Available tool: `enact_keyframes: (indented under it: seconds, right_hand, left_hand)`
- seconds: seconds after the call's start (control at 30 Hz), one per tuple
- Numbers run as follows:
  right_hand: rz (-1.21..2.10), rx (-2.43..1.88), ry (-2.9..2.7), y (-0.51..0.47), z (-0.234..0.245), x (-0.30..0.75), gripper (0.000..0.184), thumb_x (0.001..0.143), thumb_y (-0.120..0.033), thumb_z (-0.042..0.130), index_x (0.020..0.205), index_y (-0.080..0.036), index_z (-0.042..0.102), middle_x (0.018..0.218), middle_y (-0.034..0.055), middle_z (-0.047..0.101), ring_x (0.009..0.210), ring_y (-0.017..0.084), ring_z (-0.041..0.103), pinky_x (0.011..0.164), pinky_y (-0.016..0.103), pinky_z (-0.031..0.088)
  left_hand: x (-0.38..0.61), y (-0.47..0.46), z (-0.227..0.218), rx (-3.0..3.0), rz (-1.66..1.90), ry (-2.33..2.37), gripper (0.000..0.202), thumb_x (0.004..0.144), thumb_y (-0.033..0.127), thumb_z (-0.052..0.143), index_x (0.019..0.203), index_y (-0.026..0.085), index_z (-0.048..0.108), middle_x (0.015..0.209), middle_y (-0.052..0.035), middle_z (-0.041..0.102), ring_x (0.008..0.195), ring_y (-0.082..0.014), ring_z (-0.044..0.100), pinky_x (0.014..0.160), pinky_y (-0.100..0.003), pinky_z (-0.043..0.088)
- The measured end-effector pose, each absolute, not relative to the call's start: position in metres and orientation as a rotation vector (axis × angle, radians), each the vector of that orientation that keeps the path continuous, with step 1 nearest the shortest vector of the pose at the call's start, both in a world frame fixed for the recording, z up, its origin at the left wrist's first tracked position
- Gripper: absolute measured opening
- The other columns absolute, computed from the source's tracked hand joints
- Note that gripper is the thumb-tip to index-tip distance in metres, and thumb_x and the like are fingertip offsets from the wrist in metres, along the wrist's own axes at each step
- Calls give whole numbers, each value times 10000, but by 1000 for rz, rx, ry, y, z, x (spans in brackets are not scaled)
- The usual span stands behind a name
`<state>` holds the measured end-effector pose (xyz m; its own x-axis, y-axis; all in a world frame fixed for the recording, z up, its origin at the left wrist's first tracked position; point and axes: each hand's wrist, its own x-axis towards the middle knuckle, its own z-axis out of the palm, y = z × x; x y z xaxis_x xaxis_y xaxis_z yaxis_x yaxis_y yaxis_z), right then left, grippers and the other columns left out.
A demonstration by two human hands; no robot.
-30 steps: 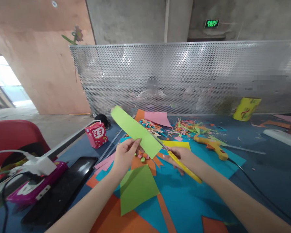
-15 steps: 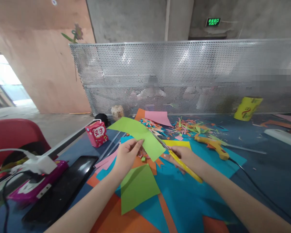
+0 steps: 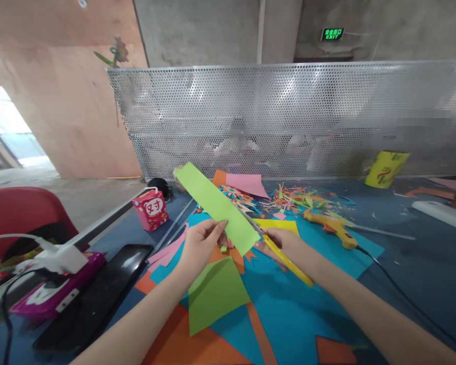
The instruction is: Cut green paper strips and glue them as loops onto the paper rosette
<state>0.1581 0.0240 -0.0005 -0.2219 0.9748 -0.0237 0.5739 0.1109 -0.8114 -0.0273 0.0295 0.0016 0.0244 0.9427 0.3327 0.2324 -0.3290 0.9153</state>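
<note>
My left hand (image 3: 201, 244) pinches the near end of a long light-green paper strip (image 3: 215, 205), which slants up and away to the left above the table. My right hand (image 3: 285, 244) is closed round yellow-handled scissors (image 3: 279, 252); their blades meet the strip's right edge near its lower end. Under both hands lie overlapping sheets: a green sheet (image 3: 213, 294), a blue one (image 3: 289, 309) and an orange one (image 3: 182, 344).
A yellow glue gun (image 3: 332, 228) with a black cord lies right of my hands. Coloured paper scraps (image 3: 289, 200) are heaped behind. A red carton (image 3: 151, 209), a black tablet (image 3: 99, 294), a purple device (image 3: 53, 294) and a red chair (image 3: 19, 218) are on the left. A perforated metal screen (image 3: 289, 116) borders the table.
The green strip dipped flatter half a second ago and has tilted back up. Both hands stay almost where they were, the scissors still at the strip's edge.
</note>
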Motion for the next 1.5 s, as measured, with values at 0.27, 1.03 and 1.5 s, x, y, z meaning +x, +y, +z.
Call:
enact_keyframes:
  seconds: [0.27, 1.03, 1.5]
  right_hand:
    - [1054, -1479, -1897, 15, 16, 157, 210, 653, -337, 612, 684, -197, 459, 402, -100, 382, 319, 61, 360, 351, 191, 300]
    - [1085, -1527, -1811, 14, 16, 155, 265, 625, -329, 634, 635, -205, 400, 351, -123, 333, 277, 56, 351, 303, 179, 280]
    - [1056, -1226, -1889, 22, 2, 159, 290, 600, -416, 600, 750, -195, 487, 576, -35, 487, 502, 114, 479, 435, 210, 370]
  left_hand:
    - [-25, 28, 3, 1652, 1337, 1213, 304, 744, 337, 525, 489, 172, 531, 437, 2, 586, 426, -104, 525, 468, -211, 420]
    - [-23, 25, 1, 1716, 1288, 1175, 302, 771, 309, 518, 503, 171, 545, 465, 5, 591, 457, -102, 522, 489, -201, 413]
    - [-25, 26, -2, 1570, 1291, 1124, 327, 770, 335, 520, 495, 157, 524, 449, 16, 562, 446, -92, 511, 506, -202, 414]
